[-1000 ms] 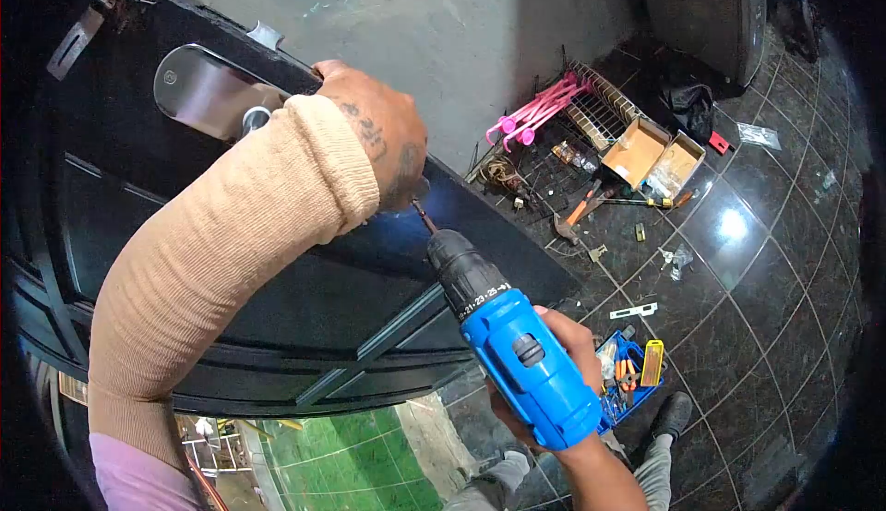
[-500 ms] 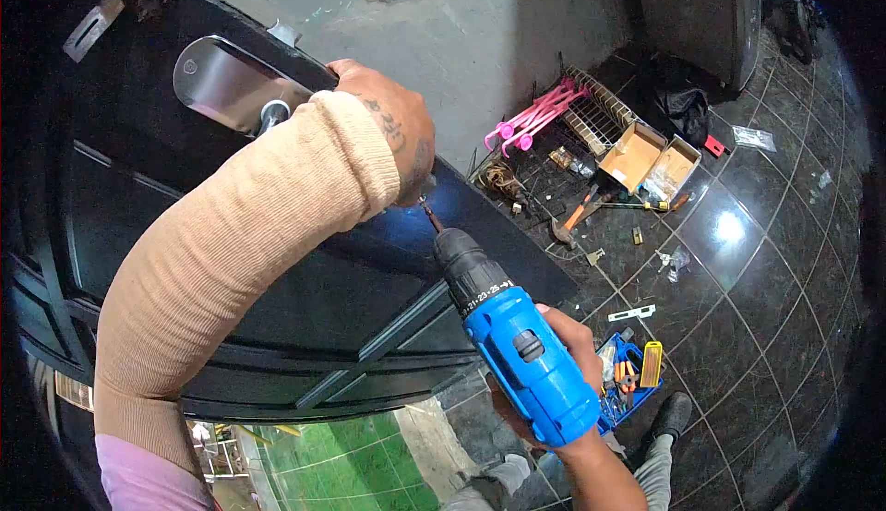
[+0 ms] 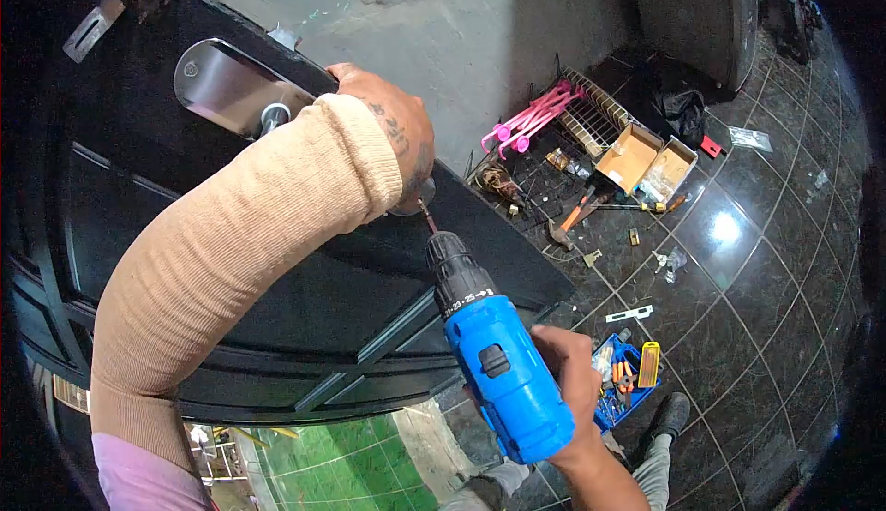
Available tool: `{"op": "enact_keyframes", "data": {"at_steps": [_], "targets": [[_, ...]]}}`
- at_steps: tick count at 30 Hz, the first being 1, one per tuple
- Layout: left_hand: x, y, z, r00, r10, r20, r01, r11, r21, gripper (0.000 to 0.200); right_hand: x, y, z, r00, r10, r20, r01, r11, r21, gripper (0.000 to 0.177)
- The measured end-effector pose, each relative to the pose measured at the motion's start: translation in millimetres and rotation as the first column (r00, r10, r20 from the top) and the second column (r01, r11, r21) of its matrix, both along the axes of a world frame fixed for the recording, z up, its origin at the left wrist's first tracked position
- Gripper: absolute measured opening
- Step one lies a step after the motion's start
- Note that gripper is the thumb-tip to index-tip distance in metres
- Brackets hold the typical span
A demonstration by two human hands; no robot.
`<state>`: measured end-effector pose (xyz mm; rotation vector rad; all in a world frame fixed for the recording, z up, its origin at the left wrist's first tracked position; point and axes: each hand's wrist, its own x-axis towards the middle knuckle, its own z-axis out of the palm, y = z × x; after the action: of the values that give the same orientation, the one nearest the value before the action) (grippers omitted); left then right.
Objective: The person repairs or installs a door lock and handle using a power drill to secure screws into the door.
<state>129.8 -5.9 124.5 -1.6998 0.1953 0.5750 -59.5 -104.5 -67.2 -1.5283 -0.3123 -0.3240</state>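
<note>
My right hand (image 3: pixel 572 377) is wrapped round the grip of a blue cordless drill (image 3: pixel 512 377), one finger near its trigger side. The drill's bit (image 3: pixel 427 216) points up at the rounded lower end of a metal door handle plate (image 3: pixel 221 82); a small screw seems to sit at its tip. My left hand (image 3: pixel 401 128), below a beige knitted sleeve, closes over the edge of the dark panelled door (image 3: pixel 369 280), covering the plate's middle. Most of its fingers are hidden. A lever handle (image 3: pixel 275 116) sticks out beside the sleeve.
On the tiled floor (image 3: pixel 766 326) lie a hammer (image 3: pixel 572 220), an open cardboard box (image 3: pixel 630 160), a wire rack (image 3: pixel 591 109) with pink hangers (image 3: pixel 540 119), and a metal strike plate (image 3: pixel 629 313). A blue tool tray (image 3: pixel 620 409) stands near my foot (image 3: pixel 674 414).
The drill has shifted slightly left and down, its body turning more upright. The rounded plate end now shows at the bit's tip. My left hand stays in nearly the same place.
</note>
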Motion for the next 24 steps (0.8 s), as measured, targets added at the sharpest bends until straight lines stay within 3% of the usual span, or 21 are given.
{"op": "enact_keyframes", "data": {"at_steps": [3,6,9,15,20,24], "targets": [[0,-1,2,1.0,0.016,-0.015,-0.016,1.0,-0.013,0.057,-2,-7,14,0.992,0.053,-0.111,-0.055,0.998,-0.016,0.046],[1,-5,2,0.999,0.036,-0.015,-0.036,0.999,0.009,0.058,2,-4,18,0.999,0.019,-0.043,-0.018,1.0,0.022,0.044],[0,-5,0,0.999,0.051,-0.011,-0.051,0.999,-0.001,0.06,5,2,15,0.997,-0.031,0.07,0.029,0.999,0.034,0.065],[1,-7,-1,0.999,0.024,-0.032,-0.022,0.998,0.05,0.061,-1,-1,18,0.999,0.024,-0.024,-0.023,1.0,0.02,0.067],[-2,-1,2,0.996,-0.044,-0.072,0.044,0.999,-0.001,0.062,2,-2,18,0.998,-0.017,0.053,0.016,1.0,0.027,0.068],[-1,-6,1,0.996,-0.022,-0.086,0.022,1.0,0.004,0.063,4,-16,14,0.995,0.1,-0.013,-0.099,0.991,0.096,0.056]]}}
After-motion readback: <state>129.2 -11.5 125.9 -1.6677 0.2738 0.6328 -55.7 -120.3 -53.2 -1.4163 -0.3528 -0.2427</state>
